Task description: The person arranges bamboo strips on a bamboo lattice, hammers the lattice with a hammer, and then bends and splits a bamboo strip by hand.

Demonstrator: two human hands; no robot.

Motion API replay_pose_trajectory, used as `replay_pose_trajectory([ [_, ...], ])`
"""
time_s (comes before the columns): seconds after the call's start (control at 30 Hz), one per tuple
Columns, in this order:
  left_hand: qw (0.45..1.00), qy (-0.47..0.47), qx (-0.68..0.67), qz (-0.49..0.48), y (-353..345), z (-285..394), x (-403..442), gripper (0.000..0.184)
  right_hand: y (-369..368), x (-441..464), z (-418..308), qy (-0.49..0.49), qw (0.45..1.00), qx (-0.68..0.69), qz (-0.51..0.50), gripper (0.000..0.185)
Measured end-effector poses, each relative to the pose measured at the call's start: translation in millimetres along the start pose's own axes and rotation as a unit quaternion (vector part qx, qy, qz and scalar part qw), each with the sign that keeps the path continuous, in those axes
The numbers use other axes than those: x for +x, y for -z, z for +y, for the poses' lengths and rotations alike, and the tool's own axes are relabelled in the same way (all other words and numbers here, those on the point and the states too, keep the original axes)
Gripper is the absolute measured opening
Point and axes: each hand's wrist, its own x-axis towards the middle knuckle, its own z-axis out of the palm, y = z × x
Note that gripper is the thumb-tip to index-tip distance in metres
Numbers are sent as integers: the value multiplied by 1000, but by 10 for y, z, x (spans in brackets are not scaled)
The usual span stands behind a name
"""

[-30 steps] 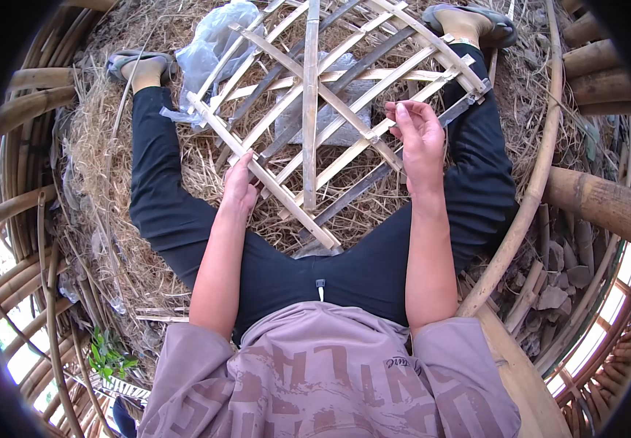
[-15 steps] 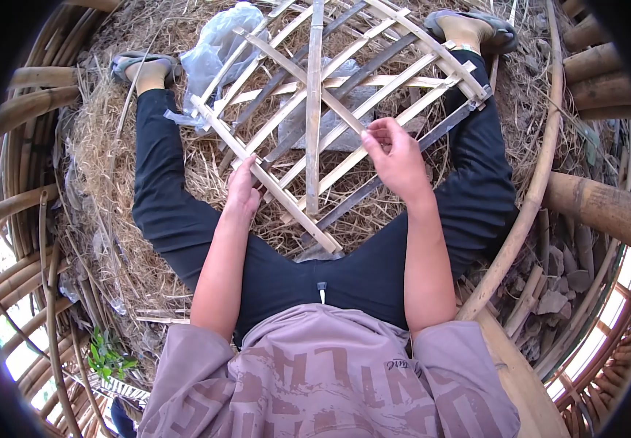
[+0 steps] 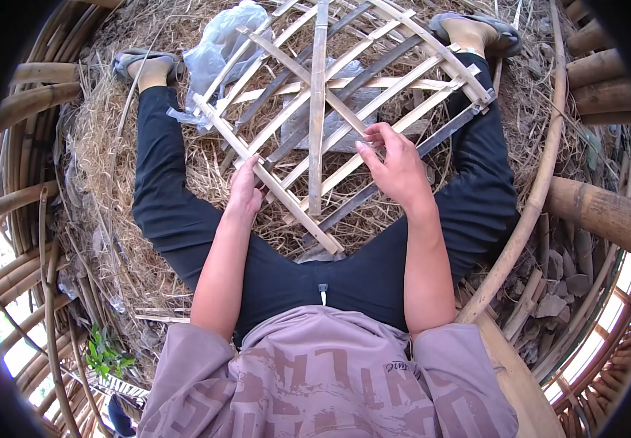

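Observation:
A lattice panel (image 3: 295, 206) of crossed bamboo strips lies tilted between my legs, pale strips over darker ones. My left hand (image 3: 246, 190) is closed around its near-left edge strip, thumb on top and the other fingers partly hidden below. A flat greyish bamboo strip (image 3: 317, 109) runs lengthwise over the panel. Another loose-looking strip (image 3: 275, 53) crosses it diagonally, its lower end by the fingertips of my right hand (image 3: 401, 171). That hand has its thumb and curled forefinger apart; the forefinger seems to touch the strip's end.
Straw (image 3: 100, 157) covers the ground. A clear plastic bag (image 3: 220, 44) lies at the far left of the panel, and a grey slab (image 3: 297, 131) shows beneath it. A long bamboo pole (image 3: 523, 226) and a thick bamboo post (image 3: 600, 208) stand at my right.
My right thumb has moved off the end of the diagonal strip and down, parting from the forefinger. The panel has shifted very slightly right; my left hand keeps its hold.

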Motion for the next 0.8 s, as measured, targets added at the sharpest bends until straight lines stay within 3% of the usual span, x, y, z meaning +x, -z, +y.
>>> replay_pose_trajectory([
  [0.57,1000,-1,7,12,31,-24,57,33,-4,18,-41,1,1000,8,0,30],
  [0.67,1000,1,12,-14,-9,19,-31,28,2,16,-50,-3,1000,19,1,30],
  [0.8,998,25,-54,6,-25,20,-77,37,-1,24,-78,-4,999,45,8,28],
])
